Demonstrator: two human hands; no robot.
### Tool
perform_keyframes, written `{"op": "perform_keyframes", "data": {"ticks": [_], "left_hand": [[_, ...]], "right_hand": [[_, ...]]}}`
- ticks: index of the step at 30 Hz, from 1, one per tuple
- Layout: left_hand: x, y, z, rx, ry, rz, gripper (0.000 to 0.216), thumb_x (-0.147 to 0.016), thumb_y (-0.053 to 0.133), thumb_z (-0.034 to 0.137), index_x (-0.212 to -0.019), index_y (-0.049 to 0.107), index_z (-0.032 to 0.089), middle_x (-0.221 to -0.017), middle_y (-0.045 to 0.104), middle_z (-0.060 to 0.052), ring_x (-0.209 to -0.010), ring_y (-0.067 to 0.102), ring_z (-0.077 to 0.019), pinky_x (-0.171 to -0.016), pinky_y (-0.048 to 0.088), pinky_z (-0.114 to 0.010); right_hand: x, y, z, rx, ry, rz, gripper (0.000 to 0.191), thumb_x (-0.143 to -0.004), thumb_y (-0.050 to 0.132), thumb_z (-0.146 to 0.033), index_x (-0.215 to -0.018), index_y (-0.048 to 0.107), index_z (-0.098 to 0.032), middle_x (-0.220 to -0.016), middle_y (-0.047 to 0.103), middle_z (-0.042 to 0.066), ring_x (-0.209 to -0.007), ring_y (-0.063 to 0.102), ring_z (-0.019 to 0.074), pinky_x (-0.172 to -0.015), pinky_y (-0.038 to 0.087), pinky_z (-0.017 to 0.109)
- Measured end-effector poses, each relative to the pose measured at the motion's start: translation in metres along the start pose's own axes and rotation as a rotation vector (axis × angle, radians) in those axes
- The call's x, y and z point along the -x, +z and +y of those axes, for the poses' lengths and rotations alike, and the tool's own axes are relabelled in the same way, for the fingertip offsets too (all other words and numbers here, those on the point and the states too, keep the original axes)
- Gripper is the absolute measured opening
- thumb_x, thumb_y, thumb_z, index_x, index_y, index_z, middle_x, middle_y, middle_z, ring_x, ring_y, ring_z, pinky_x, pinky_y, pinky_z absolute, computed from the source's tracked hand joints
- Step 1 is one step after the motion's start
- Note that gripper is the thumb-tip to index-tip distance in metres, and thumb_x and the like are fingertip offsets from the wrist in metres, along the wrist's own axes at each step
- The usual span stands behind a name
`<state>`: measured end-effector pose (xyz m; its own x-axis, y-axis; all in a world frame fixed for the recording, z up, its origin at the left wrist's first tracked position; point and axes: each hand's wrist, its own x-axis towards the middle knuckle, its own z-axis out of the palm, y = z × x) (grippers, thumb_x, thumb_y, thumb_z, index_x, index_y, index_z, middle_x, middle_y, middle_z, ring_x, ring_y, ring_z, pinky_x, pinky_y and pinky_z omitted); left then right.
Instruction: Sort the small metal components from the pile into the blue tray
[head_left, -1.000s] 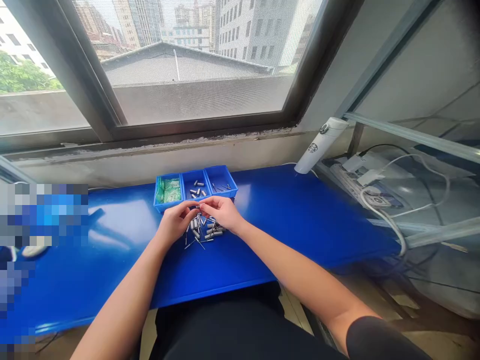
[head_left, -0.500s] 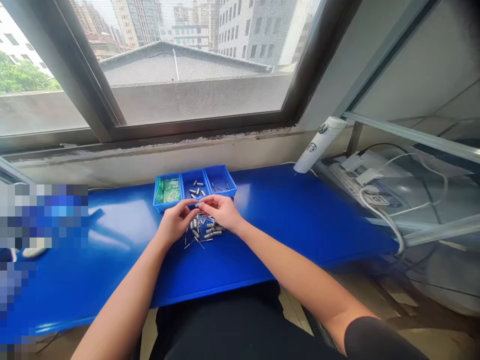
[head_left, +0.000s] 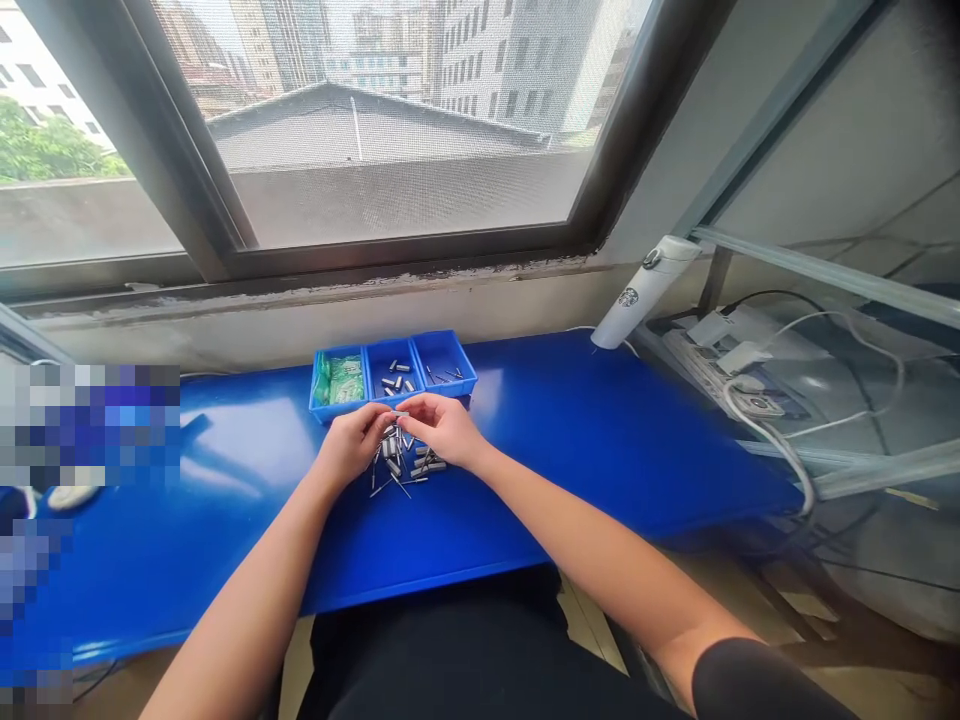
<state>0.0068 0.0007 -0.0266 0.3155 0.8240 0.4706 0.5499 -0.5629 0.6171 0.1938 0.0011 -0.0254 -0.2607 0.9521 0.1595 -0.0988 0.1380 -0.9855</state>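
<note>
My left hand (head_left: 354, 440) and my right hand (head_left: 444, 424) meet fingertip to fingertip above a pile of small metal pins and sleeves (head_left: 405, 460) on the blue table (head_left: 570, 440). Between the pinched fingers of both hands sits one small metal piece (head_left: 400, 412). Just behind the hands stands a blue three-compartment tray (head_left: 442, 352): green packets (head_left: 339, 380) on the left, short metal sleeves (head_left: 396, 378) in the middle, thin pins in the right one.
A white tumbler (head_left: 643, 290) leans at the table's back right corner. A power strip with white cables (head_left: 731, 375) lies on the glass shelf to the right. The window sill runs behind the tray. A blurred-out area covers the table's left end.
The hands have stayed above the pile, with the fingertips drawn slightly closer together around the small piece. The view has shifted a little.
</note>
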Motion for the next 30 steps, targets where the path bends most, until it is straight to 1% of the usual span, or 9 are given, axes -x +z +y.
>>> {"op": "perform_keyframes", "data": {"ticks": [6, 10, 15, 19, 22, 24, 25, 28, 30], "left_hand": [[0.001, 0.001, 0.006, 0.065, -0.02, 0.007, 0.027, -0.091, 0.06, 0.037, -0.111, 0.063, 0.018, -0.057, 0.05, 0.007, -0.047, 0.042, -0.0073, -0.049, 0.036, -0.019], [0.0, 0.001, 0.007, 0.076, -0.018, 0.008, 0.023, -0.092, 0.058, 0.036, -0.105, 0.064, 0.018, -0.056, 0.047, 0.007, -0.048, 0.04, -0.0073, -0.049, 0.035, -0.019], [0.001, 0.0, 0.004, 0.041, -0.038, -0.009, 0.024, -0.094, 0.053, 0.038, -0.095, 0.064, 0.017, -0.06, 0.056, 0.003, -0.05, 0.045, -0.0088, -0.049, 0.035, -0.02], [0.0, 0.0, 0.005, 0.017, -0.031, -0.025, 0.027, -0.095, 0.052, 0.039, -0.091, 0.066, 0.016, -0.065, 0.061, 0.001, -0.053, 0.05, -0.0103, -0.05, 0.039, -0.021], [-0.002, -0.001, 0.01, -0.071, -0.011, 0.096, 0.024, -0.095, 0.051, 0.035, -0.097, 0.067, 0.017, -0.081, 0.067, -0.003, -0.059, 0.055, -0.0107, -0.057, 0.045, -0.022], [-0.003, -0.003, 0.011, -0.151, -0.024, 0.206, 0.023, -0.095, 0.051, 0.031, -0.106, 0.066, 0.017, -0.099, 0.068, -0.006, -0.063, 0.057, -0.0102, -0.064, 0.049, -0.023], [-0.004, -0.003, 0.011, -0.188, -0.037, 0.227, 0.025, -0.094, 0.051, 0.03, -0.112, 0.064, 0.018, -0.106, 0.068, -0.007, -0.063, 0.057, -0.0097, -0.066, 0.051, -0.024], [-0.003, -0.003, 0.006, -0.29, -0.091, 0.173, 0.034, -0.094, 0.051, 0.025, -0.127, 0.059, 0.02, -0.114, 0.068, -0.007, -0.062, 0.06, -0.01, -0.072, 0.053, -0.026], [-0.003, -0.002, 0.001, -0.347, -0.119, 0.111, 0.038, -0.094, 0.05, 0.024, -0.131, 0.056, 0.021, -0.119, 0.068, -0.007, -0.072, 0.066, -0.0138, -0.078, 0.055, -0.029]], "right_hand": [[-0.004, -0.002, 0.002, -0.065, 0.033, 0.027, 0.036, -0.071, 0.076, -0.047, -0.09, 0.07, -0.017, -0.08, 0.072, 0.005, -0.072, 0.068, 0.0165, -0.071, 0.057, 0.033], [-0.005, -0.003, 0.003, -0.05, 0.039, 0.015, 0.036, -0.072, 0.076, -0.047, -0.089, 0.07, -0.017, -0.077, 0.072, 0.004, -0.069, 0.067, 0.0165, -0.068, 0.057, 0.033], [-0.002, 0.0, 0.004, -0.034, -0.007, 0.006, 0.037, -0.073, 0.075, -0.047, -0.095, 0.069, -0.018, -0.079, 0.071, 0.004, -0.07, 0.067, 0.0153, -0.068, 0.056, 0.03], [-0.003, 0.001, 0.005, -0.047, 0.009, 0.004, 0.037, -0.071, 0.076, -0.048, -0.091, 0.067, -0.017, -0.073, 0.068, 0.002, -0.064, 0.063, 0.0136, -0.063, 0.054, 0.028], [-0.005, 0.0, 0.005, -0.027, 0.051, 0.006, 0.035, -0.071, 0.076, -0.045, -0.089, 0.067, -0.017, -0.069, 0.065, 0.0, -0.057, 0.059, 0.0118, -0.057, 0.052, 0.027], [-0.005, -0.001, 0.004, 0.04, 0.036, 0.059, 0.032, -0.072, 0.074, -0.043, -0.09, 0.068, -0.017, -0.067, 0.064, 0.0, -0.056, 0.057, 0.0113, -0.055, 0.049, 0.026], [-0.005, -0.002, 0.004, 0.078, 0.018, 0.092, 0.031, -0.073, 0.073, -0.041, -0.091, 0.068, -0.017, -0.068, 0.064, 0.0, -0.058, 0.057, 0.0116, -0.056, 0.049, 0.026], [-0.005, -0.004, 0.003, 0.149, -0.01, 0.152, 0.028, -0.076, 0.071, -0.039, -0.092, 0.069, -0.017, -0.072, 0.065, 0.001, -0.063, 0.058, 0.0125, -0.06, 0.049, 0.026], [-0.005, -0.006, 0.002, 0.169, 0.018, 0.152, 0.028, -0.076, 0.07, -0.04, -0.092, 0.069, -0.017, -0.071, 0.064, 0.001, -0.062, 0.058, 0.0127, -0.059, 0.05, 0.027]]}}
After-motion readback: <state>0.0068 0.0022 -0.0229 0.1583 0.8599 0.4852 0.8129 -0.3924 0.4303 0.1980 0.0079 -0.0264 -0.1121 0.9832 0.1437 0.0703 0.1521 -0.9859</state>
